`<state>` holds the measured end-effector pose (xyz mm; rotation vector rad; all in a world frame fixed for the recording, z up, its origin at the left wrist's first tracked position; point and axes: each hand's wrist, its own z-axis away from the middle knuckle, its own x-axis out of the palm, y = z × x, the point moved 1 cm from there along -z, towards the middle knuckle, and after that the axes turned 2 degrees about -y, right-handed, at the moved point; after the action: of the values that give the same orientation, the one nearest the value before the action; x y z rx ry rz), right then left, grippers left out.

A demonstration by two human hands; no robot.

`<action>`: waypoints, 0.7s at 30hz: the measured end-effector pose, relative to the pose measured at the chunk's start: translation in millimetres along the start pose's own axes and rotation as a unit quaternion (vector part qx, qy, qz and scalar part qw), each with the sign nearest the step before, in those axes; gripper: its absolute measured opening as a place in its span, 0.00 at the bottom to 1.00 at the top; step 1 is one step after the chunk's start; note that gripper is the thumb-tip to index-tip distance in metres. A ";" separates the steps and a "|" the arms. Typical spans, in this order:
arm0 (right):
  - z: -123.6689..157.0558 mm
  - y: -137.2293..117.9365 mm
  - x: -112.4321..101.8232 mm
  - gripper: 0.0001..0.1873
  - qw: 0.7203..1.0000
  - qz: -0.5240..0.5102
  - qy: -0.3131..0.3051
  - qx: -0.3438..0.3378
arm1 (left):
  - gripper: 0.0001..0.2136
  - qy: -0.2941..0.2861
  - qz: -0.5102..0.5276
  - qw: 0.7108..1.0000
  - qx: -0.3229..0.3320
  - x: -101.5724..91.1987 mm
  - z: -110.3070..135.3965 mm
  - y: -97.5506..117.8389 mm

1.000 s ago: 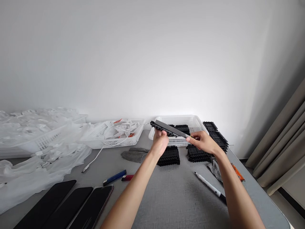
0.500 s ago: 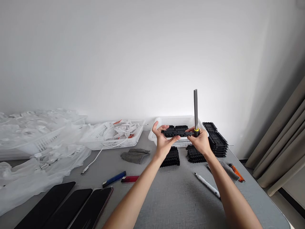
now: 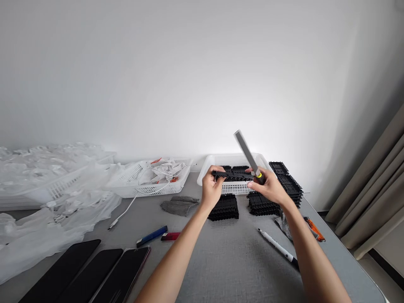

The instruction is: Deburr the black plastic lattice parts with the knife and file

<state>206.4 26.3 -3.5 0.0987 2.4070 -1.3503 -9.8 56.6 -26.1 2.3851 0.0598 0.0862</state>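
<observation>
My left hand (image 3: 212,188) is closed on one end of a black plastic piece with a toothed edge (image 3: 232,175), held level above the front of a white basket (image 3: 204,179). In my right hand (image 3: 268,185) is a flat file (image 3: 248,152) with a dark handle and a yellow ring, its blade tilted up to the left. The right fingertips are close to the piece's right end; whether they touch it I cannot tell. More black pieces lie inside the basket. Below the hands stand two black stacks, a left one (image 3: 224,207) and a right one (image 3: 260,204).
A taller black stack (image 3: 288,185) stands at right. On the table lie a white marker (image 3: 277,244), an orange cutter (image 3: 314,229), grey cloths (image 3: 179,207), blue (image 3: 152,236) and red (image 3: 170,236) cases, and dark phones (image 3: 121,275). White baskets and plastic bags (image 3: 63,189) fill the left.
The file has swung from upright to leaning left, and my right thumb has come off the black piece. My left fingers have closed round the piece's left end.
</observation>
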 end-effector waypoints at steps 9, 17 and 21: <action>18.0 -12.0 -46.6 0.26 0.976 0.204 -0.071 0.023 | 0.07 0.015 -0.009 0.999 0.039 -16.7 -9.9 -2.0; 23.3 -21.7 -48.5 0.25 0.943 0.322 -0.073 0.046 | 0.10 -0.017 -0.027 0.998 0.045 -13.0 -6.3 0.9; 24.0 -22.6 -46.8 0.25 0.933 0.345 -0.077 0.064 | 0.09 -0.038 -0.024 0.997 0.062 -10.2 -5.7 4.9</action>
<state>251.3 -0.1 20.2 0.7634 1.8713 -1.1111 -20.3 56.2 -19.0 2.5072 0.0875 -0.0328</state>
